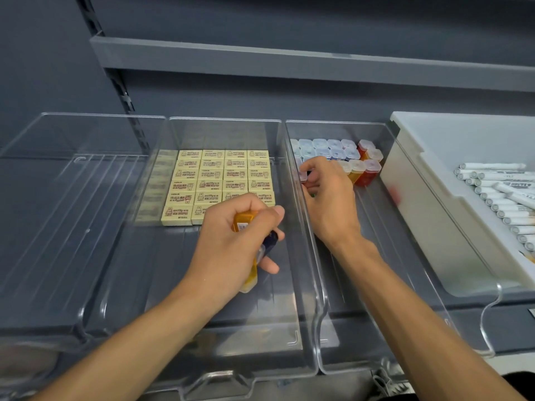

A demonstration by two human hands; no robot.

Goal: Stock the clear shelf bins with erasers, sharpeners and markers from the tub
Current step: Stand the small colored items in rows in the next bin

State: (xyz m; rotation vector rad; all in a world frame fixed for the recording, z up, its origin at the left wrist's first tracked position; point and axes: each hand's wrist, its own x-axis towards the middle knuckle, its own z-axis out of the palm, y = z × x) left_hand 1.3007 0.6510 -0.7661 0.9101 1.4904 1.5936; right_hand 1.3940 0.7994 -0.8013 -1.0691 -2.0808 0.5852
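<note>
Over the right-hand clear bin (379, 215), the person's right hand (330, 198) reaches in at the near edge of the rows of sharpeners (335, 153). Its fingertips are curled round a single sharpener (302, 175) close against the bin's left wall. The left hand (231, 244) hangs above the middle bin (260, 328), fingers and thumb wrapped round a clutch of spare sharpeners (244, 222), orange, dark blue and yellow. By my reckoning the sharpener step is in hand: the erasers (220, 180) already lie in neat rows at the back of the middle bin, while the markers (498, 195) are all in the white tub (411, 183) on the right and the left bin (58, 227) awaits its stock. The next move looks to call for standing that piece upright, flush with its neighbours, then passing another across from the left hand. How many the left hand has I cannot count, since the palm hides most of them; the right hand covers part of the front row, and the tub runs off the edge of view
</note>
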